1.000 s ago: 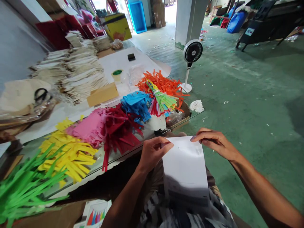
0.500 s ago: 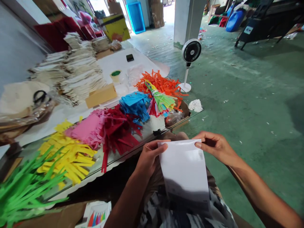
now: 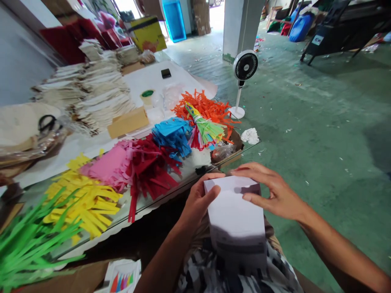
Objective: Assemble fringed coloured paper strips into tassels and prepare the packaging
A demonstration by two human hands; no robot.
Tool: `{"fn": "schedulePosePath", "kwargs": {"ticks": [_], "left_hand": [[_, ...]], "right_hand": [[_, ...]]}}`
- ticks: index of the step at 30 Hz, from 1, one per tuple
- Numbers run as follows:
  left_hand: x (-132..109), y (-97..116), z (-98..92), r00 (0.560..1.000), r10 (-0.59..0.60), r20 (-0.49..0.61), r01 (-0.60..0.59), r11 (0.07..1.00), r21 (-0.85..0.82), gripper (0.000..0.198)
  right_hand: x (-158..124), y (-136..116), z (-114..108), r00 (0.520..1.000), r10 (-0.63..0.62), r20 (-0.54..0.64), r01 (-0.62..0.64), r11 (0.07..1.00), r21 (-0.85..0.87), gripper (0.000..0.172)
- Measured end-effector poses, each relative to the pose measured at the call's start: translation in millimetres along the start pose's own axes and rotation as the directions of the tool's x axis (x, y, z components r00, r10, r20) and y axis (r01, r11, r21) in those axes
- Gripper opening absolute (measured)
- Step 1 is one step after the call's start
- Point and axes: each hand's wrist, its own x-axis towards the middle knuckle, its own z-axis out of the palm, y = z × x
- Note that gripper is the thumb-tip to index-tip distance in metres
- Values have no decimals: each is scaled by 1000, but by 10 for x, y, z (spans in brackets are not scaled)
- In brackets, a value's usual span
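A white sheet of paper (image 3: 236, 213) with faint print near its lower end hangs over my lap. Its lower part lies in shadow. My left hand (image 3: 201, 197) is closed on the upper left corner, thumb on the front face and fingers behind. At the upper right, my right hand (image 3: 273, 191) has its thumb across the front of the sheet and its fingers along the top edge. The paper near that edge looks bent over. Close by on the glass-topped table lie fringed paper strips in dark red (image 3: 152, 165), pink (image 3: 106, 165) and blue (image 3: 172, 132).
Yellow strips (image 3: 82, 199), green strips (image 3: 39, 240) and orange strips (image 3: 207, 106) lie along the table, with a multicoloured tassel bundle (image 3: 206, 128). Behind are stacked pale bundles (image 3: 100, 97). A white fan (image 3: 245, 67) stands on the green floor (image 3: 320, 134).
My right hand has moved its thumb inward and lower on the sheet, with its fingers laid along the top edge. The top of the paper now looks bent. My left hand keeps its hold.
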Motion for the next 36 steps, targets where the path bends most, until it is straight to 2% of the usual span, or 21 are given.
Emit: {"fn": "schedulePosePath", "kwargs": {"ticks": [6, 14, 19, 22, 24, 26, 28, 30, 31, 33, 35, 36], "left_hand": [[-97, 103, 122, 999, 7, -42, -2, 993, 116, 35], [-149, 98, 184, 996, 60, -72, -38, 962, 269, 27], [-148, 73, 195, 996, 59, -63, -40, 961, 272, 26], [-135, 50, 195, 997, 47, -61, -29, 964, 264, 27], [-120, 37, 195, 997, 41, -67, -23, 968, 251, 27], [-102, 32, 191, 996, 38, -77, -20, 973, 231, 28], [-86, 33, 180, 996, 31, -80, -14, 979, 203, 29], [-68, 38, 158, 997, 17, -78, -3, 985, 172, 31], [-58, 39, 145, 997, 10, -76, 2, 987, 160, 32], [-30, 39, 120, 997, -5, -73, 15, 990, 143, 35], [6, 35, 106, 998, -7, -61, 15, 991, 136, 38], [25, 34, 105, 999, -3, -51, 10, 991, 136, 39]], "right_hand": [[84, -72, -112, 999, 29, 46, -33, 996, 82, 25], [69, -75, -105, 998, 15, 60, -15, 1000, -1, 20], [94, -107, -130, 997, -80, 21, 81, 994, -72, 16], [110, -141, -123, 996, -92, -4, 92, 993, -75, 17], [104, -146, -101, 998, -59, -35, 58, 997, -44, 16], [84, -123, -83, 994, 45, -102, -39, 998, 57, 13], [57, -70, -85, 953, 193, -233, -162, 976, 145, 18], [31, -5, -112, 903, 254, -346, -242, 967, 78, 26], [21, 22, -130, 899, 235, -370, -258, 966, -13, 29], [8, 56, -162, 946, 150, -288, -207, 962, -179, 34], [12, 62, -170, 994, 48, -99, -68, 975, -213, 47], [21, 59, -165, 1000, -2, -1, 2, 982, -188, 53]]}}
